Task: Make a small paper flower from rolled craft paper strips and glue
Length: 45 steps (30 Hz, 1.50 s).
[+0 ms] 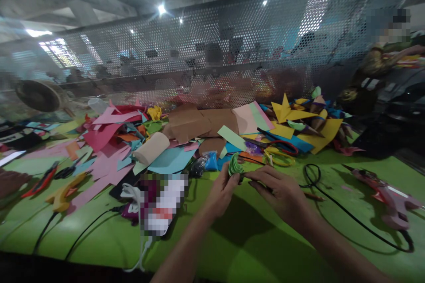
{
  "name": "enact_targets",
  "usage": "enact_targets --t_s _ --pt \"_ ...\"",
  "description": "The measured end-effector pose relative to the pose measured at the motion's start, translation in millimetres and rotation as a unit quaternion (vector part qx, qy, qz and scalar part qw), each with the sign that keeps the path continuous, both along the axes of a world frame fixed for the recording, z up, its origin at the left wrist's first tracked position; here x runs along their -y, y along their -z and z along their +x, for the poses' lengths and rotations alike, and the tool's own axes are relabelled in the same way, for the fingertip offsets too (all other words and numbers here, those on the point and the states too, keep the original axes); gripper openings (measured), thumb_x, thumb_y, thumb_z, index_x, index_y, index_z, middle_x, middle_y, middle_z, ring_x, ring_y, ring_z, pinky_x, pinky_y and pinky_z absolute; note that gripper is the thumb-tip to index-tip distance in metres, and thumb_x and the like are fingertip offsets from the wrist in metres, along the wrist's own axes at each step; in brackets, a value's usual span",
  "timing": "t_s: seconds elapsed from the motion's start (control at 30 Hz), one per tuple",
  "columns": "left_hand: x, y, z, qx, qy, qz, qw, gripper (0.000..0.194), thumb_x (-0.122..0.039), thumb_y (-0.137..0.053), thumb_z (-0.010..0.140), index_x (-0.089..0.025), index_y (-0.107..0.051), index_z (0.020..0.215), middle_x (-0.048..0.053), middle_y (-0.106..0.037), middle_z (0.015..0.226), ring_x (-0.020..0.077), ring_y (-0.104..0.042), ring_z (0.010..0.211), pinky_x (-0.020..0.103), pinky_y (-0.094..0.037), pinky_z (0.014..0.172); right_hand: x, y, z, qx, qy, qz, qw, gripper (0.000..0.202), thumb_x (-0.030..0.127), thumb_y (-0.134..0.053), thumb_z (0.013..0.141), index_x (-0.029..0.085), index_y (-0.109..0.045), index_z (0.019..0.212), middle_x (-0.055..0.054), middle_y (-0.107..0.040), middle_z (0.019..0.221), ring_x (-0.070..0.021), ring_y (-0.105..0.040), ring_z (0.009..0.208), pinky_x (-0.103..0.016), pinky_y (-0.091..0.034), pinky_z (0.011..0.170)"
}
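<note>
Pinched in my left hand point(222, 194) is a small green piece of curled, layered paper point(235, 166), held up over the green table. My right hand point(277, 185) is close on its right side, with thumb and fingers drawn together at the paper's lower edge. Whether the right fingertips hold a part of it or something tiny I cannot make out. Just behind the hands lie small plastic bags point(210, 162) with blue and dark contents, a pale green paper strip point(231, 137) and red-handled scissors point(282, 143).
A pink glue gun point(392, 199) with a black cord lies at right. At left are a yellow glue gun point(66, 192), red-handled pliers point(41, 181) and a purple power strip point(131, 212). Coloured paper point(109, 154) is heaped along a perforated metal screen point(212, 53). Another person's hand point(13, 183) shows far left.
</note>
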<state>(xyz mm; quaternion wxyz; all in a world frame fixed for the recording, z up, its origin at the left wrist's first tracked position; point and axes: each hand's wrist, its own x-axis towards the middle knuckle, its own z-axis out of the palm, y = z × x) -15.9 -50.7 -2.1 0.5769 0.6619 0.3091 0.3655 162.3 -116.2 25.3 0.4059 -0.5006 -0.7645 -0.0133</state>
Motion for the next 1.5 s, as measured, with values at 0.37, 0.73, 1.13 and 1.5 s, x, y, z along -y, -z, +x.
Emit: enact_targets --t_s 0.37,0.73,1.13,1.5 --pt "1.3 -2.7 -0.3 -0.012 0.001 -0.004 1.0 0.042 -0.05 -0.047 0.097 -0.021 -0.054 0.127 0.006 -0.062 0.112 0.0202 -0.056 0.102 0.033 -0.045 0.098 2.0 1.5 -0.2 0.044 -0.005 -0.013 0.999 0.019 0.019 -0.054 0.097 0.021 -0.071 0.106 -0.008 -0.071 0.093 -0.0198 -0.068 0.083 -0.032 -0.055 0.072" --pt "0.4 -1.5 0.7 -0.023 -0.003 0.004 1.0 0.045 -0.049 -0.047 0.096 -0.021 -0.054 0.131 0.007 -0.064 0.114 0.0223 -0.057 0.108 0.034 -0.045 0.1 0.7 -4.5 -4.2 0.019 -0.009 -0.008 1.0 0.015 0.019 -0.055 0.096 0.02 -0.07 0.097 -0.006 -0.071 0.087 -0.0183 -0.067 0.078 -0.03 -0.055 0.069" --pt "1.3 -3.2 1.2 -0.02 -0.007 0.004 1.0 0.045 -0.047 -0.047 0.097 -0.02 -0.053 0.132 0.007 -0.066 0.117 0.0229 -0.057 0.114 0.035 -0.044 0.104 1.1 -2.4 -8.3 0.063 0.003 -0.005 0.998 0.015 0.019 -0.053 0.097 0.02 -0.067 0.098 -0.006 -0.07 0.089 -0.0192 -0.066 0.078 -0.03 -0.05 0.069" --pt "1.6 -4.2 0.0 -0.028 -0.012 -0.004 1.0 0.042 -0.049 -0.048 0.096 -0.021 -0.055 0.126 0.006 -0.065 0.111 0.0221 -0.057 0.108 0.034 -0.044 0.101 4.9 -6.1 -6.2 0.029 0.003 0.002 1.0 0.015 0.018 -0.054 0.096 0.02 -0.068 0.1 -0.006 -0.072 0.091 -0.0186 -0.068 0.08 -0.03 -0.053 0.071"
